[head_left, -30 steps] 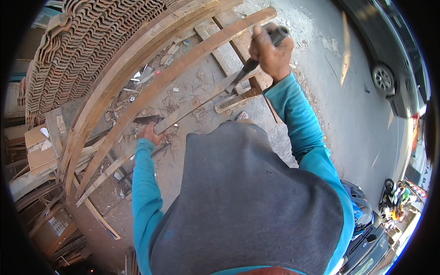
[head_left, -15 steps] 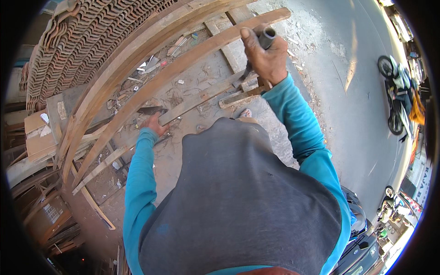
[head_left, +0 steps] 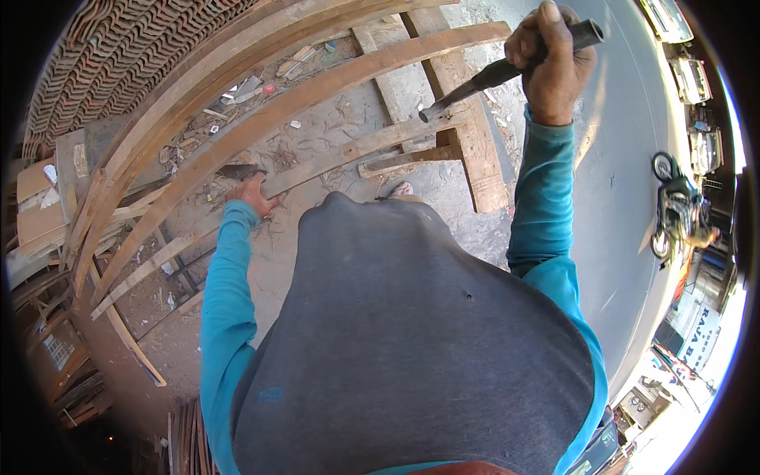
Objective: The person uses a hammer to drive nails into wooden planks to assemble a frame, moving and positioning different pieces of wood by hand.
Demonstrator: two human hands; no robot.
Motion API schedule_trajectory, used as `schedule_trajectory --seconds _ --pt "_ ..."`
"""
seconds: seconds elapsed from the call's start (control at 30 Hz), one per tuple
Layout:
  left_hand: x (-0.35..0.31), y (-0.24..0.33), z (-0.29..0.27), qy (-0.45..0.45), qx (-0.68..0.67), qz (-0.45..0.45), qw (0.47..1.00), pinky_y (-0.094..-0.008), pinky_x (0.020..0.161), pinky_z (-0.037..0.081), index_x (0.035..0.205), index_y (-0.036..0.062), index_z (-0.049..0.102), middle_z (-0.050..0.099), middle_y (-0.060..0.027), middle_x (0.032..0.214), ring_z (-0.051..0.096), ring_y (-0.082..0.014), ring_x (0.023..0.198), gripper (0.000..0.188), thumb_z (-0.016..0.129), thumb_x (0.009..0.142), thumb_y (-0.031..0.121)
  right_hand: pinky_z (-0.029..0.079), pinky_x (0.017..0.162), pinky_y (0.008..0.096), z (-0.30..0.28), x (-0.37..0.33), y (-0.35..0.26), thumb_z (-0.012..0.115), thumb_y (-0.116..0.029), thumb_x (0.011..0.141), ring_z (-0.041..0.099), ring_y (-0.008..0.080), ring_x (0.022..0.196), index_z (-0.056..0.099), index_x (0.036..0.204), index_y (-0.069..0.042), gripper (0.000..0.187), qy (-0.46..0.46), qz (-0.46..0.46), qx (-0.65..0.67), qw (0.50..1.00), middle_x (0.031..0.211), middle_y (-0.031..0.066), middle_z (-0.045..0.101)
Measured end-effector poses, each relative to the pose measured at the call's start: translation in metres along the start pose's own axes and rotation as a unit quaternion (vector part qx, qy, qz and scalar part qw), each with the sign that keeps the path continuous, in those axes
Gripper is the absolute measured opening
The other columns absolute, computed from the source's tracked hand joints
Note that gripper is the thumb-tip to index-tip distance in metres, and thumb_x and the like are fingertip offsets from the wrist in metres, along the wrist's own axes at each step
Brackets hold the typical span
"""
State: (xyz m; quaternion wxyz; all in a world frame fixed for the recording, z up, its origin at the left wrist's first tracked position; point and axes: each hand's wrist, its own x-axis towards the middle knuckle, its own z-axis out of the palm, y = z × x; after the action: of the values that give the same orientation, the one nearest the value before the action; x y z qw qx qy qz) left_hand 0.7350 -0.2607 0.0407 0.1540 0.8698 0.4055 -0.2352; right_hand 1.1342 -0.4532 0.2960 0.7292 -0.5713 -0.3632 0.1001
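My right hand (head_left: pixel 554 67) is raised at the upper right, closed around a dark metal bar (head_left: pixel 495 75) with a hollow pipe-like upper end. The bar slants down to the left. Its lower tip is close above the far end of a long wooden batten (head_left: pixel 332 161); whether they touch I cannot tell. Further left, my left hand (head_left: pixel 253 196) grips the same batten, its fingers partly hidden. A dark pointed piece (head_left: pixel 241 170) sits just beyond that hand. The batten's far end lies across a thick board (head_left: pixel 467 103), beside a shorter wood piece (head_left: pixel 404 161).
Curved wooden beams (head_left: pixel 317 85) arc across beyond the batten. Stacked roof tiles (head_left: pixel 119 71) stand at the upper left, with scrap timber (head_left: pixel 47 237) below. Wood chips litter the ground. To the right runs a road (head_left: pixel 609 214) with a motorcycle (head_left: pixel 673 210).
My right hand has lifted up and to the right, bringing the metal bar's tip off the batten area and tilting it flatter. My left hand stays on the batten. The view has shifted slightly.
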Motion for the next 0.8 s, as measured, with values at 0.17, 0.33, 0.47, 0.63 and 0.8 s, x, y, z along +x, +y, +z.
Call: schedule_trajectory --seconds 0.17,0.33,0.47,0.63,0.8 --pt "0.001 -0.005 0.004 -0.003 -0.019 0.001 1.0 -0.0473 0.096 0.051 0.131 0.0138 0.057 0.068 -0.0172 0.119 0.064 -0.037 0.112 0.074 0.08 0.073 0.053 0.039 0.049 0.0277 -0.021 -0.004 0.015 0.055 -0.016 0.096 0.047 0.0113 0.052 0.055 0.084 -0.003 0.017 -0.044 0.028 -0.02 0.998 0.063 0.0006 0.045" --pt "0.001 -0.004 0.005 -0.002 -0.019 0.007 1.0 -0.0484 0.095 0.05 0.128 0.0173 0.057 0.069 -0.0141 0.118 0.064 -0.0363 0.112 0.069 0.078 0.074 0.055 0.035 0.045 0.0259 -0.026 -0.024 0.017 0.052 -0.02 0.096 0.039 0.0113 0.045 0.054 0.084 0.0 0.023 -0.08 0.064 -0.015 0.995 0.061 0.0029 0.043" --pt "-0.002 -0.001 0.003 0.008 -0.021 0.003 1.0 -0.0476 0.095 0.051 0.128 0.0142 0.058 0.068 -0.0169 0.119 0.064 -0.037 0.113 0.071 0.08 0.073 0.053 0.033 0.043 0.025 -0.028 -0.023 0.024 0.056 -0.025 0.097 0.039 0.0091 0.044 0.054 0.079 -0.003 0.029 -0.164 0.162 -0.021 0.973 0.056 0.0003 0.042" --pt "-0.004 0.004 -0.001 0.006 -0.036 -0.003 0.999 -0.0467 0.094 0.052 0.127 0.0106 0.059 0.069 -0.019 0.116 0.064 -0.0386 0.109 0.072 0.082 0.071 0.05 0.034 0.043 0.0248 -0.016 -0.014 0.055 0.061 -0.035 0.097 0.043 0.007 0.046 0.055 0.074 -0.007 0.037 -0.266 0.17 -0.095 0.944 0.055 -0.0015 0.045" --pt "-0.003 -0.001 0.004 0.014 -0.017 -0.002 1.0 -0.0508 0.094 0.051 0.129 0.0159 0.058 0.069 -0.015 0.118 0.064 -0.037 0.112 0.067 0.078 0.075 0.051 0.036 0.046 0.0255 0.015 -0.009 0.065 0.063 -0.041 0.096 0.042 0.0077 0.049 0.054 0.072 -0.007 0.042 -0.318 0.15 -0.155 0.923 0.056 -0.0019 0.044"
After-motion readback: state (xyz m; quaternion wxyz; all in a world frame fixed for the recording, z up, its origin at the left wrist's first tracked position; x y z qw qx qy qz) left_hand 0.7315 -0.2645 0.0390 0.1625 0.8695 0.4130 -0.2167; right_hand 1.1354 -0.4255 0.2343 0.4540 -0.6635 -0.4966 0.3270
